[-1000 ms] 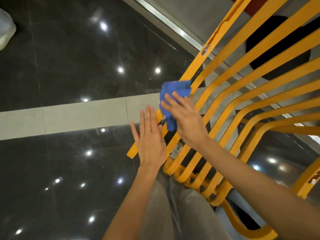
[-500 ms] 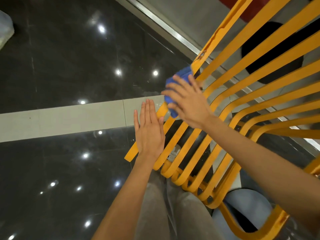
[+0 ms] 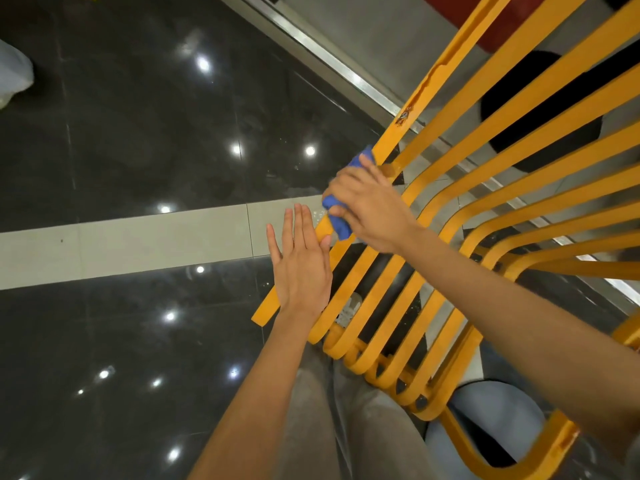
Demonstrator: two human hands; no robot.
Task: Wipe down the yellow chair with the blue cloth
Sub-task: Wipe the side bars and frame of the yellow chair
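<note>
The yellow chair (image 3: 491, 174) is a frame of curved slats filling the right half of the view, its outermost slat running diagonally through the centre. My right hand (image 3: 367, 206) wraps round that outer slat with the blue cloth (image 3: 337, 223) bunched under the fingers; only parts of the cloth show above and below the hand. My left hand (image 3: 301, 268) lies flat with straight fingers against the lower part of the same slat, just below the cloth.
Glossy dark floor tiles with a pale strip (image 3: 121, 244) lie to the left. A metal threshold (image 3: 329, 60) runs diagonally behind the chair. A black round base (image 3: 540, 116) shows through the slats. My grey trouser legs (image 3: 346, 427) are below, and something white (image 3: 14, 77) sits at far left.
My right hand has slid the cloth up along the outer slat and curled tighter round it. The left hand stays flat on the lower slat.
</note>
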